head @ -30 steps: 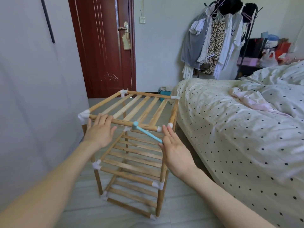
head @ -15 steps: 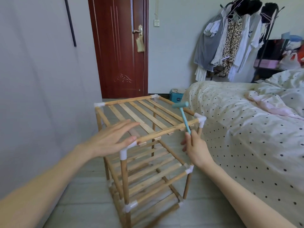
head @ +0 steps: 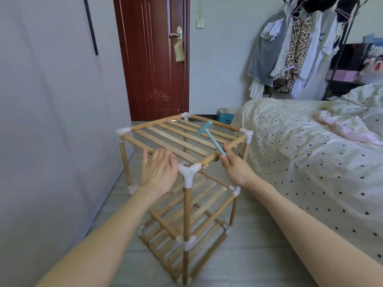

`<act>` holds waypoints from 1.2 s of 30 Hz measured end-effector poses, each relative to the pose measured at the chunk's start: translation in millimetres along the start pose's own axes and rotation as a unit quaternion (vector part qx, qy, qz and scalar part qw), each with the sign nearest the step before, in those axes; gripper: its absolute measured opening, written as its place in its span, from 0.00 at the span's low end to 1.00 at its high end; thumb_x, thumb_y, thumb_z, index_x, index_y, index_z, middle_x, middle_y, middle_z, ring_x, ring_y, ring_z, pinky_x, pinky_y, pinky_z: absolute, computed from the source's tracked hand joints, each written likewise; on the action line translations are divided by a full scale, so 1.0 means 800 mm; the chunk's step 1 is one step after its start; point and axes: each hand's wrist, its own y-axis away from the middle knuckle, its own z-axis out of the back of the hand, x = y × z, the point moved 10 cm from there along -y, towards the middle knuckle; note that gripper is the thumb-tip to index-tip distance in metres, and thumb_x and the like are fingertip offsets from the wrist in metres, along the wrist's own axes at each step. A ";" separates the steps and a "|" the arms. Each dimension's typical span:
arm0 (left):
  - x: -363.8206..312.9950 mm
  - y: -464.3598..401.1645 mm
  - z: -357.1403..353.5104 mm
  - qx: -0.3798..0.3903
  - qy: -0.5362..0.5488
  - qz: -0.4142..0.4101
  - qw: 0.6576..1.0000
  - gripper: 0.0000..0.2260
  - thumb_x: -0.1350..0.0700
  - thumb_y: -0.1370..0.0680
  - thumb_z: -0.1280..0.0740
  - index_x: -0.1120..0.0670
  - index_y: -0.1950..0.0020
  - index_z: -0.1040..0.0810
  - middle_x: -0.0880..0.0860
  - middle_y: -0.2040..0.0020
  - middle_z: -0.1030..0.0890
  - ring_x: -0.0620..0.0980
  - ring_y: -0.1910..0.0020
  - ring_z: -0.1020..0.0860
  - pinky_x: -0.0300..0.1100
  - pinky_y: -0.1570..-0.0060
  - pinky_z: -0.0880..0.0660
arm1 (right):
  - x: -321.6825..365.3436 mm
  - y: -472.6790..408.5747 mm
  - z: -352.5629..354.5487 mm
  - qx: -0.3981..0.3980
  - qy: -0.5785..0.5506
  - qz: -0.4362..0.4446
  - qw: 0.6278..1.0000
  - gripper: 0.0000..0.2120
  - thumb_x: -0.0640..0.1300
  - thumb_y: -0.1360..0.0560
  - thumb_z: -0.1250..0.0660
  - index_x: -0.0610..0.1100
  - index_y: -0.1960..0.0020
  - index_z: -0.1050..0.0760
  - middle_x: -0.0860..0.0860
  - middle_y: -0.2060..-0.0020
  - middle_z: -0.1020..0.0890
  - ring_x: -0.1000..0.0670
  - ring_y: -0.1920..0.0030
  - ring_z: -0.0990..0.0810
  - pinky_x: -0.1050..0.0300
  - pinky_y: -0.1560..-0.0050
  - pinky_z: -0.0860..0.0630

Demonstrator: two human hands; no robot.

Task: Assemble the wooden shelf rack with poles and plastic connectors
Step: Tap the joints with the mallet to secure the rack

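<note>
Pinching hammer (head: 209, 136) | right hand (head: 235, 165) fingers | head above rack (head: 186, 141)

Red-brown door (head: 153, 59), pale walls, tiled floor (head: 248, 255), dotted bed (head: 300, 152) (unmade), clothes rack (head: 300, 48).

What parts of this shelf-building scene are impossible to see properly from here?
Head view only:
- Left hand: its palm side faces away, so contact with the rack is unclear.
- Right hand: its fingers hide the end of the small blue hammer.
- Rack's far lower joints: crossed by nearer poles and slats.
- Blue box: its label is too small to read.
</note>
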 end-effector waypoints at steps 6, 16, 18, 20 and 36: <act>-0.032 -0.021 -0.048 0.036 0.020 -0.052 0.998 0.18 0.52 0.18 0.57 0.52 0.37 0.33 0.52 0.36 0.31 0.52 0.32 0.39 0.61 0.28 0.58 | 0.008 0.049 0.056 -0.149 0.052 0.022 0.987 0.12 0.49 0.18 0.48 0.46 0.59 0.38 0.49 0.69 0.26 0.44 0.69 0.26 0.50 0.69 0.31; -0.024 -0.011 -0.053 0.086 -0.013 -0.130 0.988 0.23 0.46 0.18 0.55 0.49 0.23 0.50 0.48 0.23 0.50 0.48 0.24 0.57 0.54 0.29 0.67 | 0.075 0.091 0.129 -0.248 0.101 0.090 0.959 0.12 0.48 0.19 0.45 0.39 0.49 0.29 0.51 0.71 0.26 0.45 0.71 0.27 0.54 0.72 0.33; -0.022 -0.009 -0.053 0.105 -0.017 -0.134 0.985 0.24 0.48 0.18 0.51 0.49 0.23 0.52 0.48 0.23 0.51 0.48 0.24 0.59 0.54 0.29 0.67 | 0.038 0.091 0.055 -0.034 0.205 0.014 0.978 0.14 0.50 0.18 0.48 0.41 0.48 0.30 0.45 0.60 0.21 0.41 0.61 0.21 0.49 0.62 0.25; -0.022 -0.009 -0.053 0.117 -0.018 -0.135 0.984 0.27 0.52 0.19 0.46 0.49 0.23 0.55 0.47 0.23 0.53 0.47 0.24 0.60 0.55 0.28 0.66 | 0.012 0.088 0.073 -0.058 0.179 -0.041 0.981 0.15 0.50 0.19 0.47 0.40 0.49 0.28 0.44 0.61 0.22 0.39 0.59 0.21 0.47 0.59 0.25; -0.026 -0.010 -0.051 0.137 -0.025 -0.125 0.982 0.38 0.66 0.28 0.39 0.50 0.23 0.54 0.48 0.23 0.53 0.48 0.24 0.61 0.55 0.28 0.67 | -0.009 0.089 0.080 -0.115 0.035 -0.044 0.992 0.13 0.48 0.19 0.44 0.43 0.59 0.30 0.49 0.69 0.26 0.44 0.66 0.26 0.58 0.67 0.32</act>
